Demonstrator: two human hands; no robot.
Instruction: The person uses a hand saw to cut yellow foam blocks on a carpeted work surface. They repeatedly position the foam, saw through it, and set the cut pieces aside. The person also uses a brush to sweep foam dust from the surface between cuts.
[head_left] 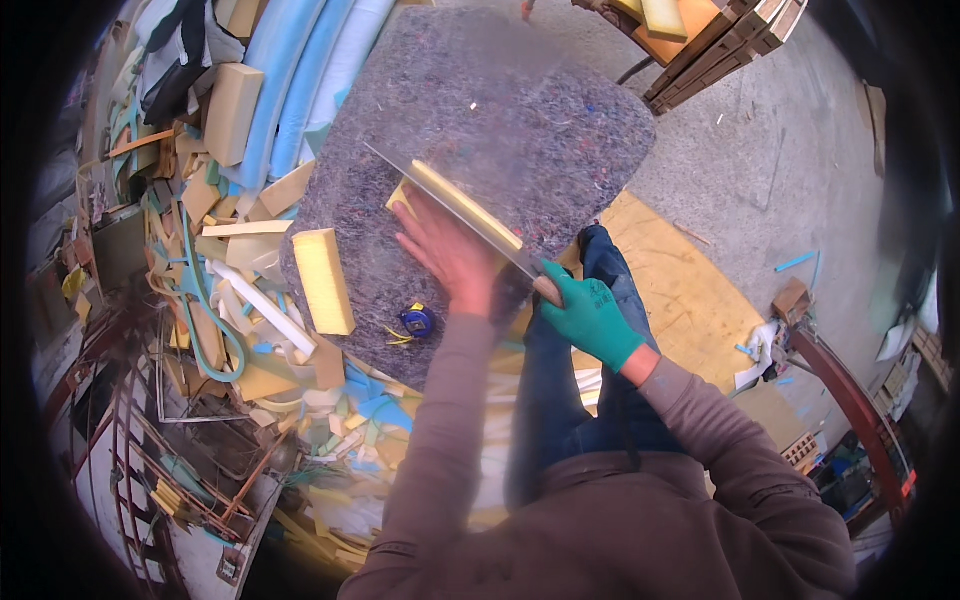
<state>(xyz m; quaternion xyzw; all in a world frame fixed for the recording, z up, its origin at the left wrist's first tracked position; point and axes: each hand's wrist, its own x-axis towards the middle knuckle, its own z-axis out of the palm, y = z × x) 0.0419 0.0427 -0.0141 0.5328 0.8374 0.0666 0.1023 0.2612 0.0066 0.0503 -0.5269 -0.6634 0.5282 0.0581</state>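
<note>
There's the long blade (462, 219), smooth grey metal, running into a handle (547, 291) that looks like matt wood. The yellow foam strip (475, 208) is dull and soft-looking, and so is the yellow foam block (323, 282). Beneath spreads a felt-like cover (540, 130), rough, fibrous, flecked all over. The tape measure (417, 320) shows blue plastic. A matt, fabric-like green glove (592, 318) here, plain cloth sleeves (455, 385) there, and the floor (730, 150) looks like dull, scuffed concrete.
</note>
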